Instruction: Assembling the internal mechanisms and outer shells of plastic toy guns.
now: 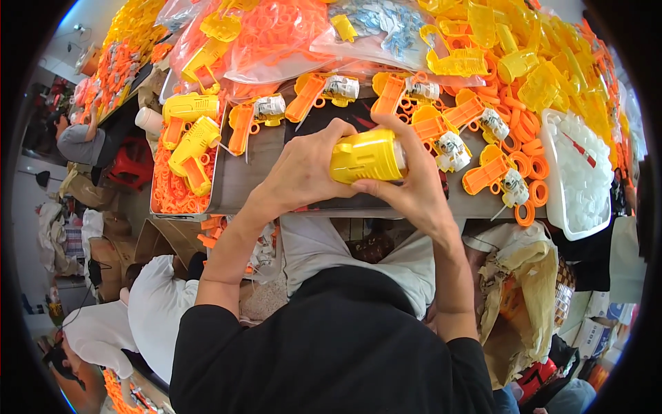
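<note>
Over the front of the table, I hold a yellow plastic toy gun (365,157) between both hands, its round end towards the right. My left hand (303,169) is closed around its left end and hides the part there. At the other end, the fingers and thumb of my right hand (412,172) press on the body from above and below. Half-built toy guns with orange grips lie beyond my hands, one orange grip (389,95) close above the right fingers. Others, with white mechanisms (452,152), rest to the right.
At the left, yellow toy guns (193,148) lie on a tray (214,186) of small orange parts. Orange rings (525,212) and a white tub (552,148) of translucent pieces stand right. Bags (276,41) and yellow shells (545,76) are heaped behind. People (162,310) sit at left.
</note>
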